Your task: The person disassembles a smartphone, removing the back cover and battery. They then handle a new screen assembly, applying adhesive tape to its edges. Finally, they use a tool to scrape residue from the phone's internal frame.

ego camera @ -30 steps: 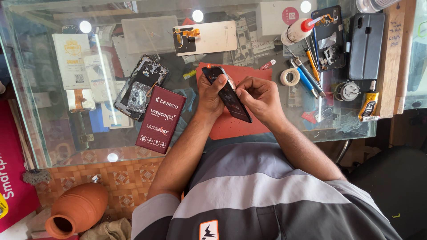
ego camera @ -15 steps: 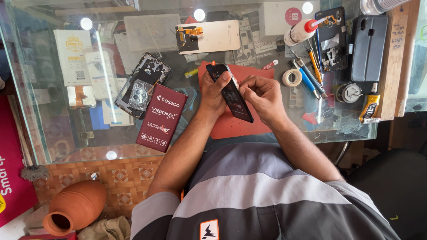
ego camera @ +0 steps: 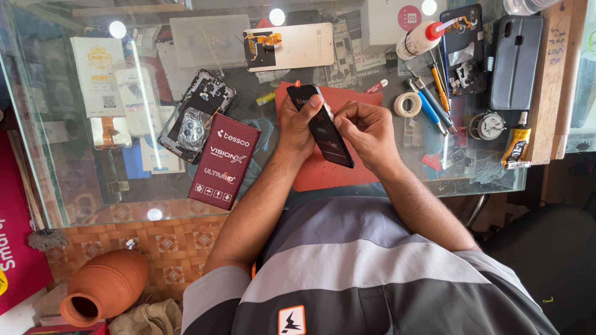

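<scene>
A black phone screen panel [ego camera: 324, 127] is held tilted above a red work mat [ego camera: 347, 169] on the glass table [ego camera: 81, 198]. My left hand [ego camera: 297, 127] grips its left side from behind. My right hand [ego camera: 365, 130] pinches the panel's right edge near its upper half with the fingertips. What sits under the fingertips is too small to tell.
A dark red box [ego camera: 225, 161] and an opened phone frame [ego camera: 197, 115] lie to the left. A white phone back [ego camera: 290, 46] lies at the far side. A glue bottle [ego camera: 421, 38], tape roll [ego camera: 407, 104], screwdrivers [ego camera: 428, 105] and a dark phone case [ego camera: 514, 62] crowd the right. A clay pot [ego camera: 102, 286] stands on the floor.
Both hands have lifted the panel a little further from me and turned it slightly. The right fingertips have slid along its right edge.
</scene>
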